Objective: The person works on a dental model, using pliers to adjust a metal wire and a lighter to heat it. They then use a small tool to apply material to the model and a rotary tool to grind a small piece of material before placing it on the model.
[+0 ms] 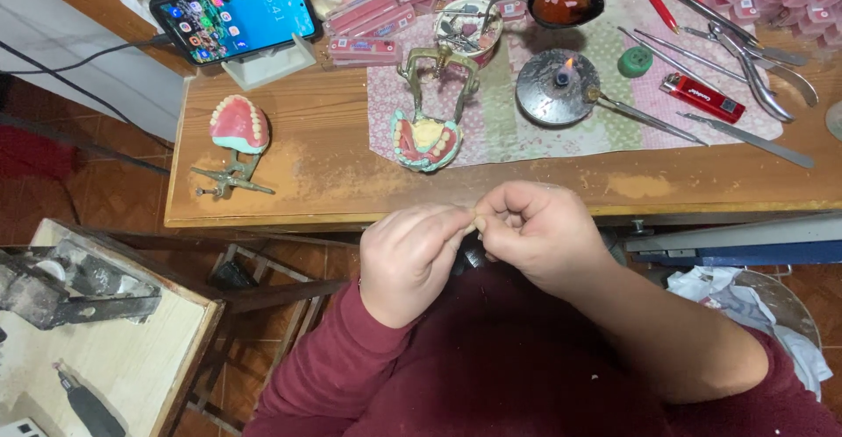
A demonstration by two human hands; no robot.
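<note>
I have my left hand [408, 262] and my right hand [535, 235] drawn together just below the near edge of the worn wooden workbench [333, 183], fingertips of both pinched shut on one tiny pale piece [479, 224], too small for me to say exactly what it is, though it looks like a single artificial tooth. It sits right where my two thumbs and forefingers meet, above my dark red jumper. To do this well I judge I should keep both wrists braced close to my body, turn the piece slowly between the pads and not loosen one pinch before the other is firm, since anything dropped here would fall into my lap. Farther away on the patterned cloth stands the brass articulator with pink wax dentures [428, 130], and to its right the small lit spirit burner [558, 86], well apart from my fingers.
</note>
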